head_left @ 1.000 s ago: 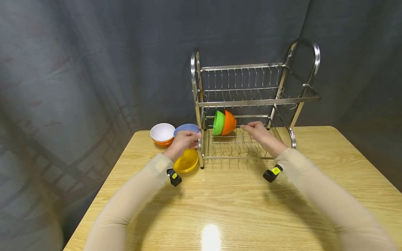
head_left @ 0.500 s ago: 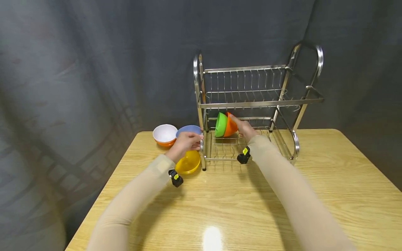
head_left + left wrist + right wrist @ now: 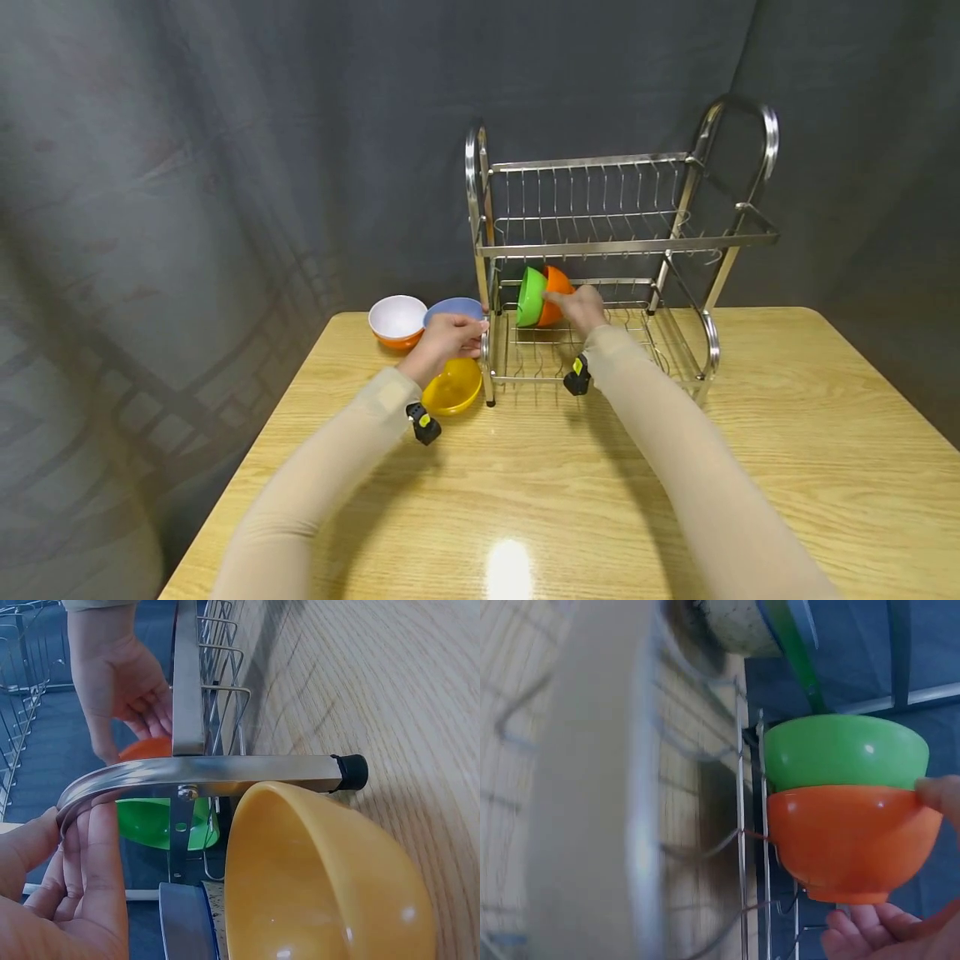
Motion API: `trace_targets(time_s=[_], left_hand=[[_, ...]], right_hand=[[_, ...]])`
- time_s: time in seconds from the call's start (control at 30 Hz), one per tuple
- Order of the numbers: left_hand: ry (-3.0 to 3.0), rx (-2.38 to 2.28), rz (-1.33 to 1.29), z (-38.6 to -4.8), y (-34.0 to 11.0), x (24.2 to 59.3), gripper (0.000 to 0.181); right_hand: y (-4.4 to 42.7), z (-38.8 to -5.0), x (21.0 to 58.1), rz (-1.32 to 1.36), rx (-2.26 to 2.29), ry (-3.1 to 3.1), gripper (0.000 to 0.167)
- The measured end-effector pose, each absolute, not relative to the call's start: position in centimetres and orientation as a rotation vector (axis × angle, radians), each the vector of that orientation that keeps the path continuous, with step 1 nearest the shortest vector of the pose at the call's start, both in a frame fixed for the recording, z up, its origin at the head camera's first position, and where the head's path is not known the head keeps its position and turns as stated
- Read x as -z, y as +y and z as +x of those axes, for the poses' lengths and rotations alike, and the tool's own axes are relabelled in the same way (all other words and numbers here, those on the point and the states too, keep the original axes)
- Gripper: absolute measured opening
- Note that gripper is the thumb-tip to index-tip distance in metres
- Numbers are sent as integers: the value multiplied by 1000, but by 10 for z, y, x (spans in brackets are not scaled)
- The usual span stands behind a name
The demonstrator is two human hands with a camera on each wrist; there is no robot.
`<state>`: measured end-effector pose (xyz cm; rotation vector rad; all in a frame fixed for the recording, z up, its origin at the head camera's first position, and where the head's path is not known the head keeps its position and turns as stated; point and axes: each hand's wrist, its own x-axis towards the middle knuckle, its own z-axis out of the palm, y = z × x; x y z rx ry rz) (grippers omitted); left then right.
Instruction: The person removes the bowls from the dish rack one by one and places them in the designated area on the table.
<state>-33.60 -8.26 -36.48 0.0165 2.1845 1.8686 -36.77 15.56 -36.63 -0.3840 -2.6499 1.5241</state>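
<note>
Orange bowl (image 3: 855,844) sits on edge in dish rack (image 3: 600,247) lower tier, mouth against green bowl (image 3: 847,750). Right hand (image 3: 581,308) holds it, thumb at rim, fingers by foot; left hand (image 3: 448,335) grips rack's side frame. Probably seating step; next calls for gentle release, no tipping.

Beige sleeves (image 3: 690,450), black wrist cameras (image 3: 576,383), yellow markings (image 3: 577,365)

Wooden table (image 3: 825,400): metal rack (image 3: 585,249), yellow bowl (image 3: 452,392), blue bowl (image 3: 453,308), white-lined orange bowl (image 3: 396,320).
</note>
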Motion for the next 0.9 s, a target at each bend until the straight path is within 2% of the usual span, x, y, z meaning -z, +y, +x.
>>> trace_targets(time_s=[0.1, 0.3, 0.43, 0.57, 0.73, 0.9], left_hand=[[2169, -1873, 15, -336, -82, 364, 23], [2167, -1868, 1, -337, -83, 363, 25], [2185, -1864, 3, -337, -84, 361, 23], [2182, -1863, 4, -337, -84, 360, 23], [2176, -1862, 2, -337, -84, 361, 24], [2169, -1863, 4, -337, -82, 362, 24]], right_hand=[[162, -365, 363, -376, -1332, -2654, 56], [177, -350, 347, -391, -1279, -2548, 53], [191, -333, 335, -357, -1315, -2450, 58], [206, -310, 325, -271, -1595, -2352, 67], [223, -276, 323, -124, -2229, -2068, 78], [228, -250, 334, -46, -2526, -2035, 72]])
